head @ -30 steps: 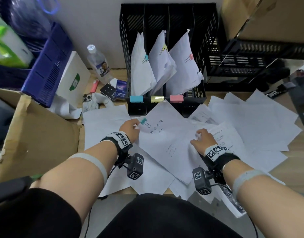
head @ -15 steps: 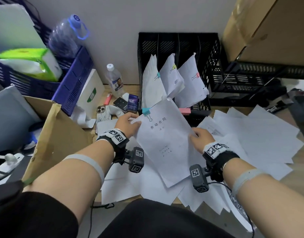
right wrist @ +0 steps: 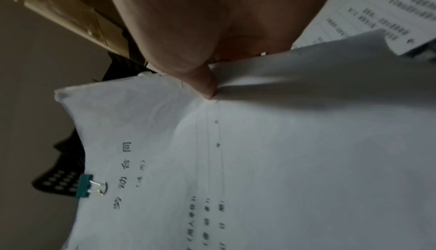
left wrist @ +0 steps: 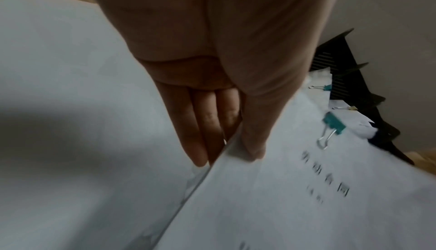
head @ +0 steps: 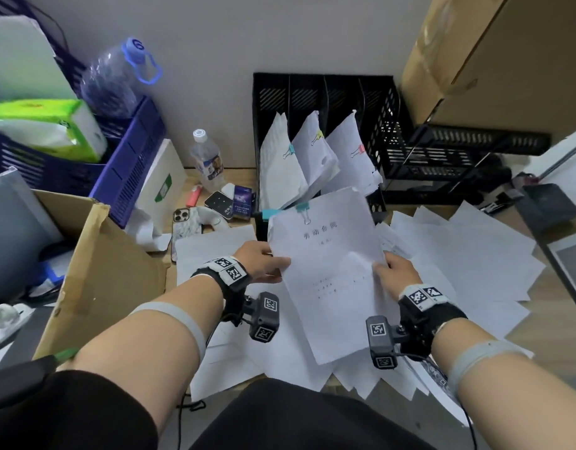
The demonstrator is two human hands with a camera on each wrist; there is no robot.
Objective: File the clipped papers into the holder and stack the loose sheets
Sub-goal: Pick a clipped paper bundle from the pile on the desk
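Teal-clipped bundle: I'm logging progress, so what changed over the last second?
The bundle rose off the loose sheets toward the holder. The left hand slid from the clip corner to the left edge; the right hand pinches the right edge. Three filed bundles stayed put.

White papers (head: 329, 280), teal clip (head: 302, 207), black perforated holder (head: 387, 125), seemingly slatted.

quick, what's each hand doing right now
Left hand: pinching the left edge of the clipped papers.
Right hand: pinching their right edge.
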